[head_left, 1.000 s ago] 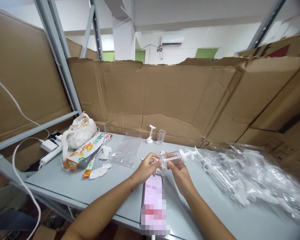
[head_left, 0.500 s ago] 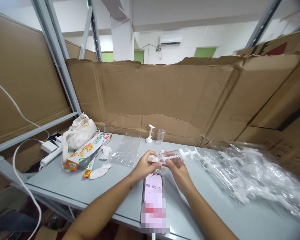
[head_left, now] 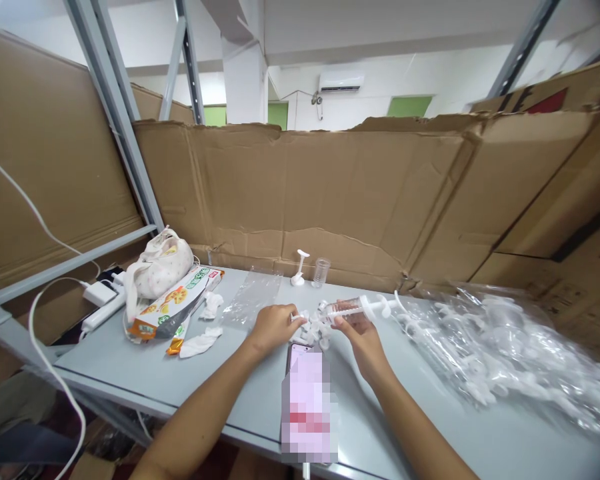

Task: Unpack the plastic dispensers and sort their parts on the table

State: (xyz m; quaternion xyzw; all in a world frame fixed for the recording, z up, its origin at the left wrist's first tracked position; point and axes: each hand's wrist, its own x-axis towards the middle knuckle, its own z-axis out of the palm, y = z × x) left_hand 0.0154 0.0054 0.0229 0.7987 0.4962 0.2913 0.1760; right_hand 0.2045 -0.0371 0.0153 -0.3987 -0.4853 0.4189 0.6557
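My right hand is wrapped round a clear plastic piping syringe. The syringe lies nearly level, its white plunger handle pointing right. A pile of small white plastic pieces lies by its left end; they look like nozzles. At the left side of this pile, my left hand is closed, thumb and fingers pinched together. What the pinch holds, if anything, is too small to make out. Behind the hands stand a white plunger and a clear cylinder, both upright.
A phone lies in front of the pile. Clear bags of white plastic parts cover the table's right side. To the left are a flat clear bag, crumpled tissues, a printed food package and a cloth bag. Cardboard walls the back.
My left hand has left the syringe's front end and moved left and down to the white pieces. The syringe stays in my right hand, its left end now uncovered.
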